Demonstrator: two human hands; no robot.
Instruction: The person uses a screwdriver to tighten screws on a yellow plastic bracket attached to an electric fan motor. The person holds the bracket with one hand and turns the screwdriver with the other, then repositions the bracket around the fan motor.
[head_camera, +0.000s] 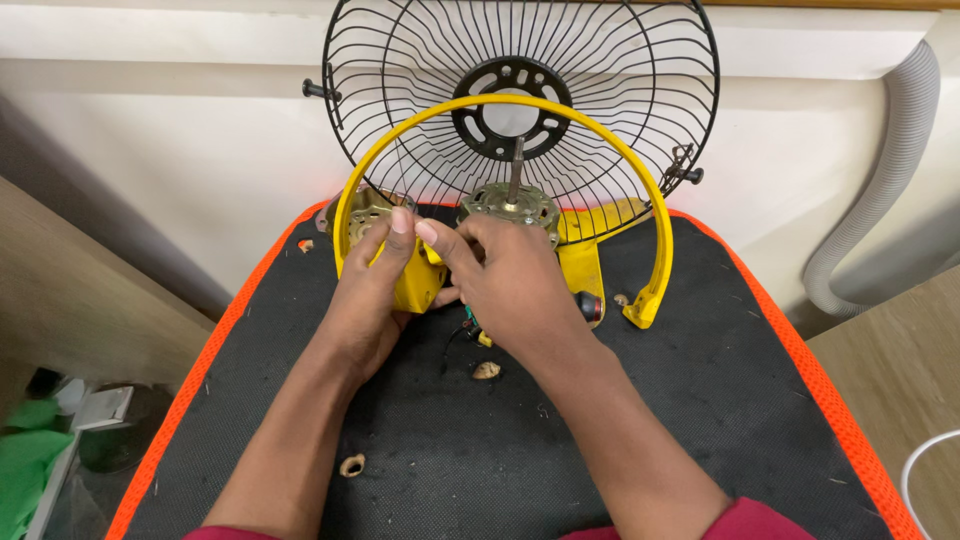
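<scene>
Head view, looking down on both hands at work over a black mat with an orange border. Left hand is closed around a yellow housing piece, fingers wrapped over its upper edge, thumb side toward the other hand. Right hand lies touching it on the inner side, fingers curled down onto the same piece — what the fingertips pinch is hidden, so the grip cannot be told exactly. Hands are together, knuckles nearly meeting.

Motor stands just beyond the right hand's knuckles, its shaft upright, long axis pointing away from the mat; the right hand is the nearer. A yellow arched bracket spans both hands from left to right, its feet down beside each wrist. Black wire fan guard leans upright against the wall farther off, behind the motor.

A screwdriver handle shows just right of the right hand. Small shell-like scraps lie near the left forearm.
</scene>
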